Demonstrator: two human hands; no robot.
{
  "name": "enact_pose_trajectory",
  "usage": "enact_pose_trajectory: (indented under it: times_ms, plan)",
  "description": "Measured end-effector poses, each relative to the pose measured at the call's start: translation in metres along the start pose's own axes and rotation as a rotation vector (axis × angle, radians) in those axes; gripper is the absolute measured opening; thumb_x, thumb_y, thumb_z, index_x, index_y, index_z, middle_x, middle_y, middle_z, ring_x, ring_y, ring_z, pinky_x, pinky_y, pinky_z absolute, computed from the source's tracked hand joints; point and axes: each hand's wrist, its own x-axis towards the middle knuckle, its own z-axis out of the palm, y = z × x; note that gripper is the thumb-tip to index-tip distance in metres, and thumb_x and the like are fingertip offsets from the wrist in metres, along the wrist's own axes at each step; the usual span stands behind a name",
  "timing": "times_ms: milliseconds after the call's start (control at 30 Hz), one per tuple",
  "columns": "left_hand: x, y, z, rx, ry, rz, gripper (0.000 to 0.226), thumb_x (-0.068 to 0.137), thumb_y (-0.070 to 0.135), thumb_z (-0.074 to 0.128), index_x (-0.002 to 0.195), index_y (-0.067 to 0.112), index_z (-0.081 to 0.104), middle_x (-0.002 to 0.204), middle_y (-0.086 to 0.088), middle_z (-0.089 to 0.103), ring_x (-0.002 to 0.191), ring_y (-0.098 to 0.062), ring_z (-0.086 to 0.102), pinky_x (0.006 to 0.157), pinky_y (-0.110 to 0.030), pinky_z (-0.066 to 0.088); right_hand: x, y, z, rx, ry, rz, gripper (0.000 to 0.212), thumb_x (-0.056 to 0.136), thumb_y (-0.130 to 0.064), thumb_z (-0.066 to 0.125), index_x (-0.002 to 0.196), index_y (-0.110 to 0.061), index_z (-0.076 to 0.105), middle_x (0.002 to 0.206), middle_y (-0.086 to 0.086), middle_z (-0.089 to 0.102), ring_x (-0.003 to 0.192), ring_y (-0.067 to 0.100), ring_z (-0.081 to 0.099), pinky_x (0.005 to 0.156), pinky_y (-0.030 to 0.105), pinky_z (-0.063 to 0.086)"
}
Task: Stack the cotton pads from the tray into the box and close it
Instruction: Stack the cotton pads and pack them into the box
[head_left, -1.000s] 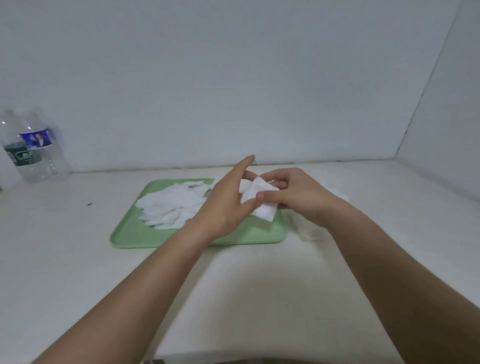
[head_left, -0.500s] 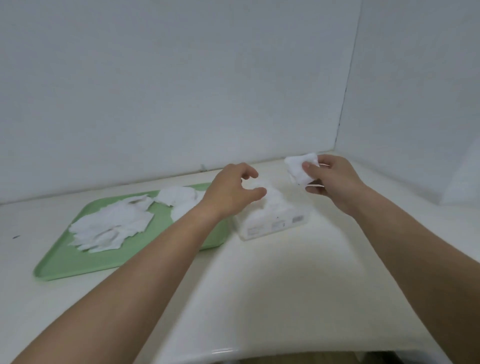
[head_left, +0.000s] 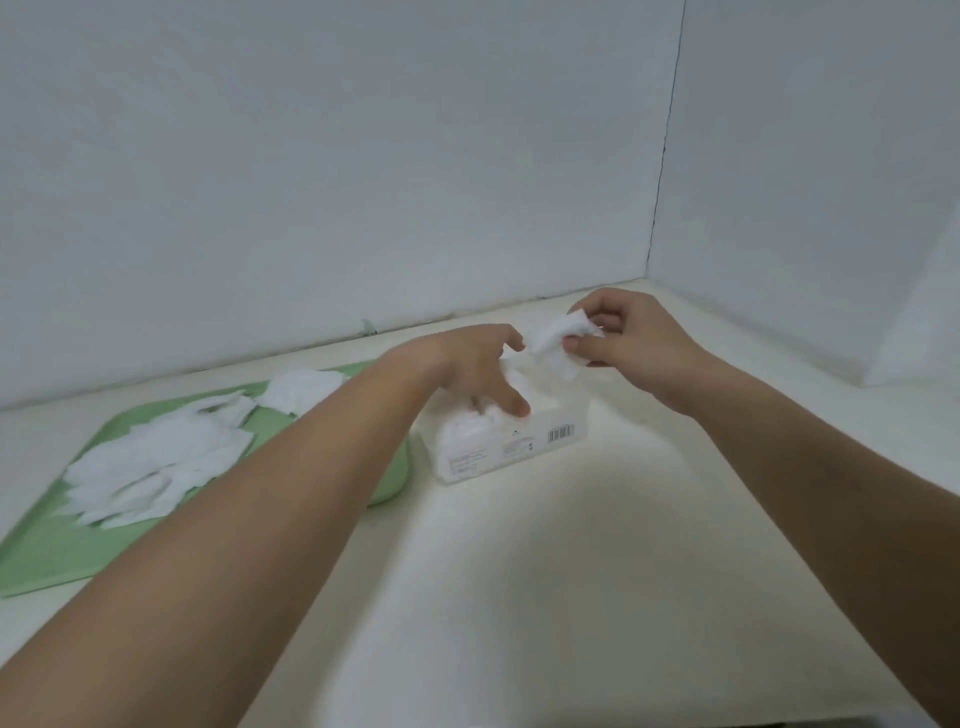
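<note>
A clear box (head_left: 511, 447) with a barcode label stands on the white table, right of the green tray (head_left: 47, 551). Loose white cotton pads (head_left: 156, 462) lie spread over the tray, with a smaller heap (head_left: 301, 388) near its far edge. My left hand (head_left: 478, 371) rests on the box top, thumb pressing at its front edge on the pads inside. My right hand (head_left: 628, 340) hovers just above the box's far right side and pinches a few cotton pads (head_left: 558, 340) between thumb and fingers.
White walls close in at the back and right, meeting in a corner (head_left: 649, 260) just behind the box. The white table (head_left: 545, 597) stretches toward me between my forearms.
The view swung right, off the tray and onto the box. My right hand carried the pads from the tray toward the box; my left hand came down onto the box top.
</note>
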Motion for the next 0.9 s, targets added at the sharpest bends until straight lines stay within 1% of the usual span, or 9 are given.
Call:
enact_pose_trajectory:
  times_ms: [67,133,200,300,400,533,733,833,900]
  plan:
    - [0.003,0.001,-0.002,0.05,-0.004,0.026,0.063,0.077,0.035,0.084,0.124,0.035,0.043,0.129,0.008,0.059,0.107,-0.024,0.067,0.091,-0.035,0.048,0.002,-0.001,0.001,-0.053,-0.032,-0.038,0.015,0.085,-0.001,0.073,0.095,-0.009,0.066,0.085,-0.004,0.073,0.08,0.012,0.069,0.075,0.024,0.055]
    - [0.005,0.003,-0.001,0.068,-0.008,0.029,0.052,0.076,0.033,0.084,0.108,0.034,0.043,0.111,0.008,0.064,0.095,-0.021,0.068,0.076,-0.03,0.048,0.002,-0.006,0.003,-0.12,-0.057,-0.077,0.015,0.084,0.001,0.073,0.092,-0.011,0.066,0.083,-0.007,0.071,0.074,0.004,0.066,0.066,0.015,0.05]
    - [0.007,0.004,0.004,0.12,-0.002,0.024,0.055,0.073,0.036,0.084,0.111,0.03,0.045,0.098,0.009,0.063,0.088,-0.018,0.064,0.071,-0.031,0.047,0.004,-0.009,0.005,-0.203,-0.093,-0.121,0.015,0.083,0.0,0.072,0.09,-0.013,0.067,0.087,-0.001,0.072,0.077,0.007,0.065,0.072,0.024,0.053]
    - [0.01,0.0,0.011,0.279,0.085,0.023,0.084,0.068,0.043,0.084,0.14,0.031,0.041,0.117,0.01,0.06,0.098,-0.019,0.056,0.081,-0.036,0.049,0.006,-0.013,0.008,-0.36,-0.191,-0.152,0.017,0.081,-0.005,0.07,0.086,-0.021,0.069,0.091,-0.001,0.072,0.084,0.018,0.067,0.08,0.039,0.054]
    - [0.011,-0.008,0.015,0.302,0.167,0.038,0.091,0.066,0.042,0.083,0.145,0.038,0.037,0.13,0.013,0.059,0.109,-0.019,0.058,0.084,-0.037,0.05,0.005,-0.017,0.011,-0.474,-0.259,-0.149,0.021,0.079,-0.009,0.069,0.083,-0.03,0.067,0.087,-0.007,0.07,0.084,0.018,0.066,0.077,0.04,0.053]
    - [0.009,-0.014,0.016,0.295,0.19,0.062,0.085,0.068,0.037,0.083,0.141,0.036,0.042,0.128,0.01,0.06,0.108,-0.019,0.058,0.088,-0.038,0.051,0.003,-0.023,0.015,-0.572,-0.309,-0.134,0.02,0.079,-0.01,0.066,0.085,-0.029,0.067,0.087,-0.009,0.068,0.084,0.015,0.065,0.068,0.028,0.049]
    - [0.005,-0.019,0.017,0.26,0.242,0.087,0.069,0.07,0.035,0.084,0.13,0.035,0.05,0.125,0.012,0.063,0.093,-0.017,0.053,0.074,-0.03,0.04,-0.001,-0.035,0.029,-0.815,-0.418,-0.137,0.021,0.081,-0.014,0.069,0.098,-0.028,0.069,0.096,-0.007,0.069,0.086,0.017,0.064,0.067,0.028,0.049]
    - [0.003,-0.021,0.019,0.241,0.277,0.104,0.062,0.07,0.036,0.084,0.124,0.034,0.053,0.123,0.014,0.063,0.09,-0.015,0.049,0.073,-0.029,0.036,-0.001,-0.035,0.038,-0.916,-0.41,-0.151,0.021,0.084,-0.025,0.074,0.103,-0.03,0.07,0.099,-0.01,0.065,0.09,0.016,0.059,0.071,0.031,0.047]
    - [0.001,-0.021,0.019,0.232,0.286,0.115,0.054,0.069,0.038,0.084,0.113,0.036,0.053,0.118,0.014,0.064,0.089,-0.015,0.05,0.072,-0.029,0.036,0.0,-0.033,0.044,-0.925,-0.409,-0.149,0.02,0.084,-0.029,0.075,0.104,-0.032,0.071,0.1,-0.01,0.063,0.089,0.016,0.056,0.071,0.031,0.044]
